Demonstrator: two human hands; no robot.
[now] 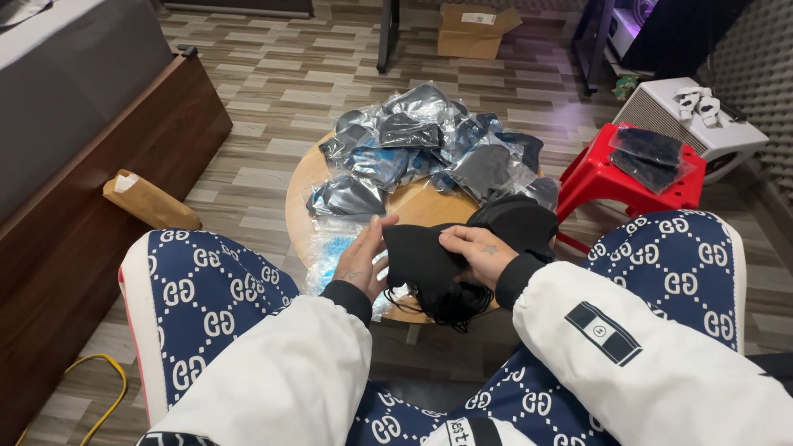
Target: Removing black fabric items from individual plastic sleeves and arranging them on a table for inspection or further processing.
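Grey-brown wood-pattern flooring surrounds a small round wooden desk (pixel 307 183), seen from above between the person's knees in blue patterned trousers. On the far half of the desk lies a heap of clear plastic bags holding dark fabric pieces (pixel 421 149); a few empty clear bags (pixel 334 248) lie at the near left edge.

The left hand (pixel 361 256) is part-open, fingers curled against the left edge of a black fabric piece (pixel 421 260), probably a mask, steadying it. The right hand (pixel 479 252) is closed over its upper right side, thumb and fingers pinching the cloth. The piece is held just above the near rim of the desk, in front of the lap, apparently so both hands can work it flat. Its long axis runs roughly left to right, tilted down towards the right; black cords (pixel 450 306) hang from the lower end. A stack of loose black pieces (pixel 520 219) sits just behind the right hand, within easy reach.

To the right, a red plastic stool (pixel 595 177) carries two more bagged pieces (pixel 648 153). A cardboard box (pixel 472 29) stands well apart on the floor.
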